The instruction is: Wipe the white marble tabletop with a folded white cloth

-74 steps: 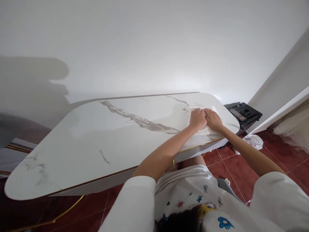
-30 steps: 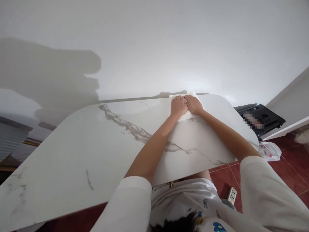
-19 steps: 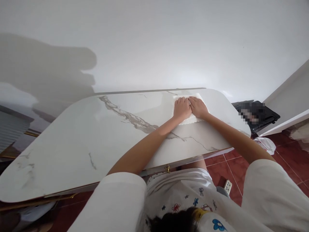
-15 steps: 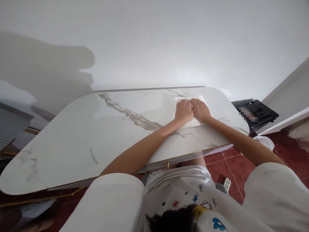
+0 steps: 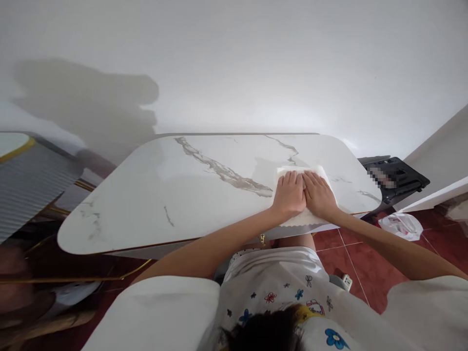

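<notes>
A white cloth (image 5: 307, 217) with a wavy near edge lies spread on the white marble-patterned table (image 5: 120, 204), toward its right end and front edge. My left hand (image 5: 289, 195) presses down on the cloth, its fingers close together and pointing away from me. Beside it my right hand (image 5: 321, 195) bears on the same cloth, fingers slightly bent. Both hands are closed on the cloth and touch at the thumbs. Parts of the cloth under the palms are hidden.
The table's far edge runs along a white wall (image 5: 234, 63). A black case-like object (image 5: 405, 178) stands off the right end, with a white plastic bag (image 5: 400, 225) on the red tiled floor. A ribbed grey cabinet (image 5: 32, 180) is at left. A power socket (image 5: 347, 282) lies below.
Both hands have drawn the cloth toward me and a little right, from the middle of the table's right part to its front edge. The camera view has shifted slightly left.
</notes>
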The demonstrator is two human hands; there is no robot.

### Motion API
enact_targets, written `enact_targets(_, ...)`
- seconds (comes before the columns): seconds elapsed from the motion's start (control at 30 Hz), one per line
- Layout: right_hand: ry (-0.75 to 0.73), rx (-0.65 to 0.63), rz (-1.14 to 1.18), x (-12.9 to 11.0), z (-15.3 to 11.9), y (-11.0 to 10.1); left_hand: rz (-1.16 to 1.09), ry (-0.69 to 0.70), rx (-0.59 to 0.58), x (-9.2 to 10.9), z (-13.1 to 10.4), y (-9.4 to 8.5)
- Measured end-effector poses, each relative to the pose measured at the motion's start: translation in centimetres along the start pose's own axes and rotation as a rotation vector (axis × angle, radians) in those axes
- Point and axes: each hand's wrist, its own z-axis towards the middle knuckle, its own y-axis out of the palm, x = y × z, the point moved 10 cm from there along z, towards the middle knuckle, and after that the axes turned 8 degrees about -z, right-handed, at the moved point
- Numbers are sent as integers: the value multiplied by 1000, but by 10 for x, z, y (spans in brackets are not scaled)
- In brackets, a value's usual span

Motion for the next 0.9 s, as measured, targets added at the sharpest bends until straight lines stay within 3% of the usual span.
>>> enact_targets(0.17, -10, 16, 12, -32, -2, 1, -4, -19, 2, -20, -25, -14)
enact_targets(0.3, -38, 20, 43, -53, 23, 9, 33, -44, 7, -49, -21, -24)
enact_targets(0.43, -26, -5, 53, -52, 61, 23, 39, -48, 34, -77, 9, -27)
enact_targets(0.7, -7, 2, 47, -25, 144, 54, -12, -12, 83, -123, 90, -21)
enact_targets(0.9, -33, -7, 57, -12, 200, 76, -36, -48, 110, -155, 137, -20)
